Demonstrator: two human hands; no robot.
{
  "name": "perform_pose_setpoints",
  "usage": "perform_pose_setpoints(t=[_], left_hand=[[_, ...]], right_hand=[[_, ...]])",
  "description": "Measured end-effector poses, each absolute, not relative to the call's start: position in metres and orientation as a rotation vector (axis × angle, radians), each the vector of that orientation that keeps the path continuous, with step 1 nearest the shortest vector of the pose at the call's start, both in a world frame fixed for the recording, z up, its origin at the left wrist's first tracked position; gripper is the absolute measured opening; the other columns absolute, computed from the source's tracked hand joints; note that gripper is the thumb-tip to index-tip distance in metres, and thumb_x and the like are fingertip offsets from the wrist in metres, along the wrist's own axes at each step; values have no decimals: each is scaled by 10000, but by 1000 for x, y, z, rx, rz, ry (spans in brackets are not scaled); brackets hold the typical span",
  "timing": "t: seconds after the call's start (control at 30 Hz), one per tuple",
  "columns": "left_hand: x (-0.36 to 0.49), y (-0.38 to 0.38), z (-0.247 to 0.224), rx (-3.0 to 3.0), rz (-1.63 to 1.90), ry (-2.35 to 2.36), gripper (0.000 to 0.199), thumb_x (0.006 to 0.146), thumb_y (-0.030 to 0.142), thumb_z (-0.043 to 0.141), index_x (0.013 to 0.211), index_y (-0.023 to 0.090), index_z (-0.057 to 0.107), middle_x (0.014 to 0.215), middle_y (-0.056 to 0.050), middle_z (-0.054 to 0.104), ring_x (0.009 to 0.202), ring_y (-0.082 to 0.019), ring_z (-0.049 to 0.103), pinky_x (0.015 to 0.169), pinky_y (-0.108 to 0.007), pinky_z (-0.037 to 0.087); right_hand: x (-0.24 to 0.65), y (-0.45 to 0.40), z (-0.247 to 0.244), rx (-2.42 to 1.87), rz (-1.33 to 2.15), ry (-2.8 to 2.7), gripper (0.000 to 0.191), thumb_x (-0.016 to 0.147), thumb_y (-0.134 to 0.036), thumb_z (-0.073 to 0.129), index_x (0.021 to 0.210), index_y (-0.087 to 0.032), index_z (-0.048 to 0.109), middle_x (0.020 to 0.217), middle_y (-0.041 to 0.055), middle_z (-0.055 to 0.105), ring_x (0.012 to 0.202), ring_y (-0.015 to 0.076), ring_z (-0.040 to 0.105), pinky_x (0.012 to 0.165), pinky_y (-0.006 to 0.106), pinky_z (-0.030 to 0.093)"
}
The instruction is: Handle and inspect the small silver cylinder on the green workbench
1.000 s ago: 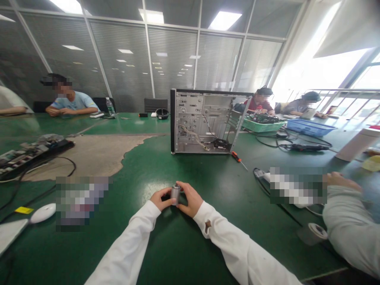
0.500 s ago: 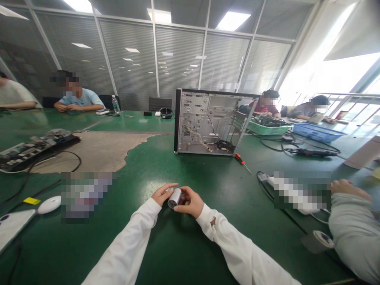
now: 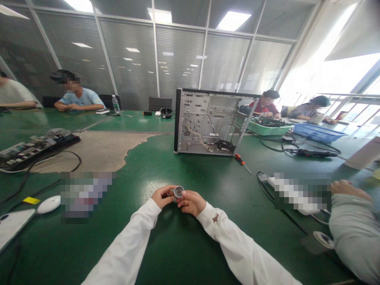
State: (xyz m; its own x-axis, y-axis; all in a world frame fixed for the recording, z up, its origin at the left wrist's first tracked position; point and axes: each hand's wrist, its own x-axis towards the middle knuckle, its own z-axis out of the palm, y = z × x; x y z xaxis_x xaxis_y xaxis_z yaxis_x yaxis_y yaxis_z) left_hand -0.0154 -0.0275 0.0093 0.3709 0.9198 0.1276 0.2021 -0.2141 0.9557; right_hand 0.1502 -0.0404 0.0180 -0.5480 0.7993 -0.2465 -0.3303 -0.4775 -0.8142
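Observation:
A small silver-grey cylinder (image 3: pixel 178 192) is held up off the green table, one round end turned toward me; a dark, detailed centre sits inside its pale rim. My left hand (image 3: pixel 162 196) is closed on its left side, thumb and fingers curled against it. From the right, my right hand (image 3: pixel 192 202) pinches the rim with thumb and fingertips, the other fingers curled below. Most of the cylinder's length is hidden behind its end and my fingers. Beyond my hands stands an opened computer case (image 3: pixel 208 122), its metal inside and loose wires showing.
An orange-handled screwdriver (image 3: pixel 240 159) lies by the case. Power strips (image 3: pixel 32 148) and cables are at left; a white mouse (image 3: pixel 49 204) is nearer. A co-worker's sleeve (image 3: pixel 353 233) and a tape roll (image 3: pixel 319 242) are at right. Green (image 3: pixel 268 129) and blue (image 3: pixel 320 132) baskets stand behind.
The cylinder has been tipped upward, so its end now faces me instead of its shiny side. My right hand has rotated, with its fingers now more below and in front of it.

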Motion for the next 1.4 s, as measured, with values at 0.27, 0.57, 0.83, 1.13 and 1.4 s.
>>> perform_pose_setpoints(t=[0.27, 0.57, 0.83, 1.13, 1.4], left_hand=[[-15, -30, 9, 1934, 989, 1117, 400, 588, 269, 595, 966, 171, 509, 869, -41, 518, 776, -150, 500, 557, -214, 402], [-2, -46, 33, 2139, 1173, 1138, 459, 623, 260, 557, 1064, 202, 445, 994, -68, 482, 879, -179, 485, 615, -254, 442], [2, -56, 46, 2431, 1343, 1211, 309, 662, 225, 520, 966, 171, 513, 923, -75, 505, 882, -176, 488, 784, -314, 403], [-2, -43, 33, 2103, 1451, 1450, 253, 622, 272, 544, 843, 151, 511, 776, -48, 558, 668, -137, 543, 538, -238, 445], [-3, -34, 14, 1745, 1383, 1669, 297, 529, 398, 587, 693, 177, 472, 578, 15, 569, 488, -107, 528, 471, -224, 430]], right_hand=[[151, -31, 6, -830, 2210, -852, 426, 666, -494, 484, 732, -79, 558, 606, 28, 550, 526, 95, 554, 455, 186, 414], [150, -33, 5, -813, 2191, -884, 400, 685, -497, 461, 732, -108, 540, 573, 18, 553, 521, 95, 557, 467, 188, 419], [150, -38, 12, -769, 2115, -890, 300, 654, -389, 563, 765, -114, 516, 572, 12, 567, 526, 105, 568, 486, 197, 427], [149, -34, 11, -771, 2102, -634, 309, 701, -416, 486, 757, -112, 488, 679, 91, 605, 620, 148, 597, 572, 242, 447], [149, -39, 13, -684, 1912, -694, 278, 627, -284, 598, 823, -190, 425, 697, 24, 595, 687, 165, 597, 603, 278, 443]])
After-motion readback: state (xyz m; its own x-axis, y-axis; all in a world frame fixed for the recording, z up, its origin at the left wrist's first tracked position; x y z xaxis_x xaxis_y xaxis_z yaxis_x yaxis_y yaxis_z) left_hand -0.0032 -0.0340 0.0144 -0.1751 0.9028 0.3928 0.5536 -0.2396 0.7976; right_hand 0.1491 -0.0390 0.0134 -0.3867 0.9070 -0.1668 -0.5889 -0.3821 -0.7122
